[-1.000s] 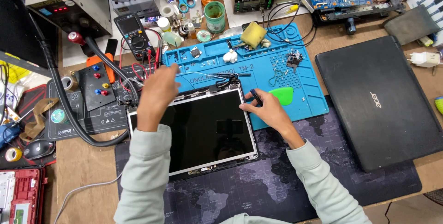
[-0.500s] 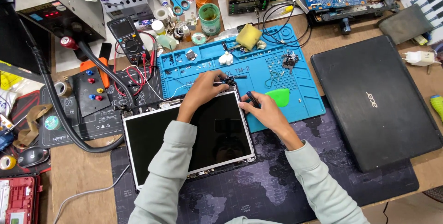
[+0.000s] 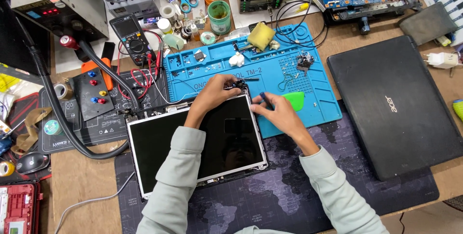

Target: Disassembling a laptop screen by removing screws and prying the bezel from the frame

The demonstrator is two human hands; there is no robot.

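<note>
dark laptop screen panel (image 3: 193, 142), multimeter display (image 3: 126, 27)

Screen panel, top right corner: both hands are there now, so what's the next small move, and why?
Probably bring the dark tool in the right hand to the corner fitting that the left hand pinches: the screen panel lies flat, and the tool tip sits just right of that corner, apparently not yet on it.

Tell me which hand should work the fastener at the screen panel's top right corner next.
Right, probably. The right hand holds a dark-handled tool beside that corner of the screen panel, while the left hand pinches the hinge part there.
</note>
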